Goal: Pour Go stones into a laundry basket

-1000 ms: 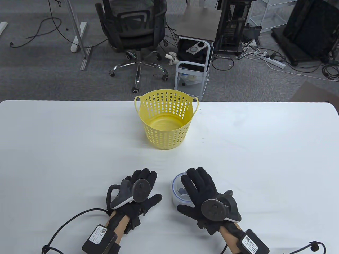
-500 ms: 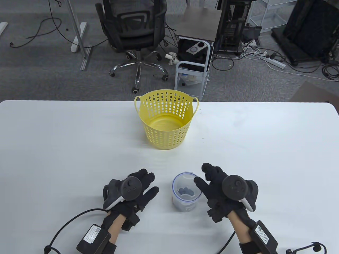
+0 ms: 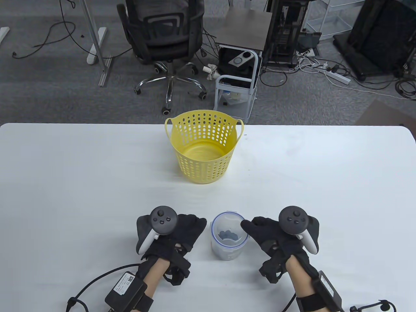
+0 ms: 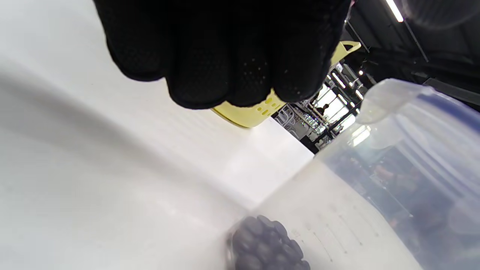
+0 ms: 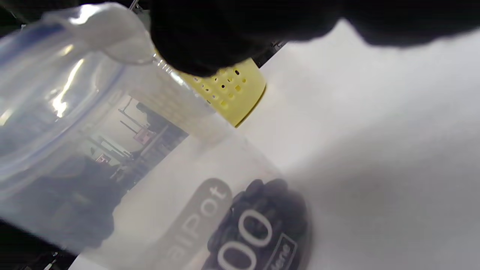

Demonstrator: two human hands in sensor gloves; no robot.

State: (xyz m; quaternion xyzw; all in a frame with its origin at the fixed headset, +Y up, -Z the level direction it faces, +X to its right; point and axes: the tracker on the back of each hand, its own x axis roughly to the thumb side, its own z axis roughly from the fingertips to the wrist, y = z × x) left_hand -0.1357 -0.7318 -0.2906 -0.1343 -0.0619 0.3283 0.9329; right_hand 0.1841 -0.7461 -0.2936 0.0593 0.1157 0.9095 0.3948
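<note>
Clear jar [image 3: 228, 239] of dark Go stones [image 3: 227, 233]: upright on worktop [image 3: 97, 182], between left hand [image 3: 177, 235] and right hand [image 3: 276, 235]; fingers [image 3: 248, 225] loosely spread, grip uncertain.

The place looks like an office or a lab. Behind the white table [image 3: 97, 169] there is grey carpet, an office chair [image 3: 164, 39] on wheels, a small cart [image 3: 237, 84], desk legs [image 3: 94, 35], a power strip [image 3: 336, 76] and many cables.
</note>
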